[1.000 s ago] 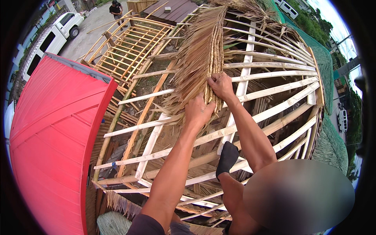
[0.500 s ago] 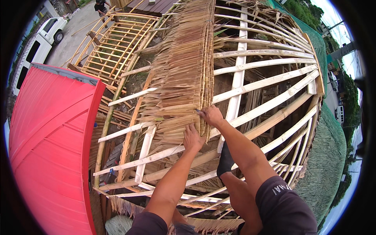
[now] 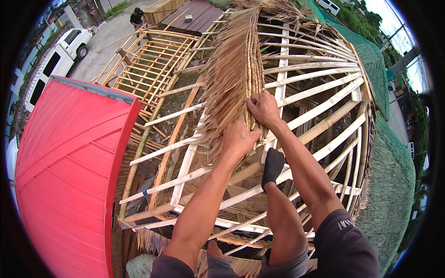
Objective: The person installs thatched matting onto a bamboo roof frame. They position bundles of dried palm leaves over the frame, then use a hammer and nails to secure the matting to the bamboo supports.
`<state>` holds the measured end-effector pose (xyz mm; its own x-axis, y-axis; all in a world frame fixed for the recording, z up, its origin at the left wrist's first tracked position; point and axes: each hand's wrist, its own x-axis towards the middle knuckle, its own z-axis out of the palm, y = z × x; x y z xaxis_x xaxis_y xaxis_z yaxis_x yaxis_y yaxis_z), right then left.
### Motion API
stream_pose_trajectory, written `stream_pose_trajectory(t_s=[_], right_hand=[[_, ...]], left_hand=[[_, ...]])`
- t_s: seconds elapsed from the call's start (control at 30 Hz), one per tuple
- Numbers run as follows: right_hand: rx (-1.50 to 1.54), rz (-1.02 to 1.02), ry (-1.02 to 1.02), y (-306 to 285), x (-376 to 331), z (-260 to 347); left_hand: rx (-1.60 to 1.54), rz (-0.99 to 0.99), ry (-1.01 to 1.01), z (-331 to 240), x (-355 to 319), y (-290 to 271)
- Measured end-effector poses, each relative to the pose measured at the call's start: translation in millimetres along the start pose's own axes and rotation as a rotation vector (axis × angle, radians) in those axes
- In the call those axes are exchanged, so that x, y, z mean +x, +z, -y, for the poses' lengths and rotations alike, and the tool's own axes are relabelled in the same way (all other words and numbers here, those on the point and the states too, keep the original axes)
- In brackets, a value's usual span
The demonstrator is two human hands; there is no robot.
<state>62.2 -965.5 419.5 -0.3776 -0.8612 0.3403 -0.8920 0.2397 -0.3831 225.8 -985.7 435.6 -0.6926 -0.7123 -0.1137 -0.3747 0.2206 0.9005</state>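
Observation:
A stack of brown palm-leaf thatch panels (image 3: 232, 74) lies over the roof frame, its leaves hanging to the left. Stick-like spines run together along its right edge. My left hand (image 3: 239, 138) is closed round the near end of that edge, its fingertips partly hidden behind leaves. A little farther along, my right hand (image 3: 264, 110) grips the same edge with fingers curled over the spines. Pale split-bamboo rafters (image 3: 324, 95) fan out beneath and to the right. My foot in a dark sock (image 3: 274, 165) rests on the frame just below my hands.
A red metal roof (image 3: 69, 171) stands close on the left. Wide gaps open between the rafters. Green netting (image 3: 371, 69) covers the right side. Beyond the frame are a bamboo lattice (image 3: 150, 65), a person (image 3: 136, 19) and a white vehicle (image 3: 58, 60).
Both hands have closed more firmly on the panels' edge and moved slightly away from me. The panels' near end has lifted and bunched up. My view has shifted a little.

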Motion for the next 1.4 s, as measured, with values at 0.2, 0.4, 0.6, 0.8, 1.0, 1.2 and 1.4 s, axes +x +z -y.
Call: stream_pose_trajectory(t_s=[0.2, 0.4, 0.6, 0.8, 1.0, 1.2, 1.4], right_hand=[[0.285, 0.841, -0.062, 14, -163, 112], [0.470, 1.218, -0.146, 99, -295, 240], [0.843, 1.091, -0.101, 124, -396, 304], [0.934, 1.068, -0.049, 132, -437, 339], [0.998, 1.800, -0.324, 133, -359, 250], [0.385, 0.732, 0.201, 257, -111, 52], [0.001, 0.707, 0.332, 396, -50, 5]], left_hand=[[-0.169, 0.702, -0.469, 93, -140, -136], [0.448, 0.334, -0.193, 154, -104, -128], [0.583, 0.309, -0.334, 180, -122, -34], [0.561, 0.172, -0.474, 230, -144, -22], [0.543, 0.161, -0.477, 249, -183, -31], [0.483, 0.091, -0.556, 296, -269, 11], [0.526, -0.033, -0.654, 348, -319, 64]])
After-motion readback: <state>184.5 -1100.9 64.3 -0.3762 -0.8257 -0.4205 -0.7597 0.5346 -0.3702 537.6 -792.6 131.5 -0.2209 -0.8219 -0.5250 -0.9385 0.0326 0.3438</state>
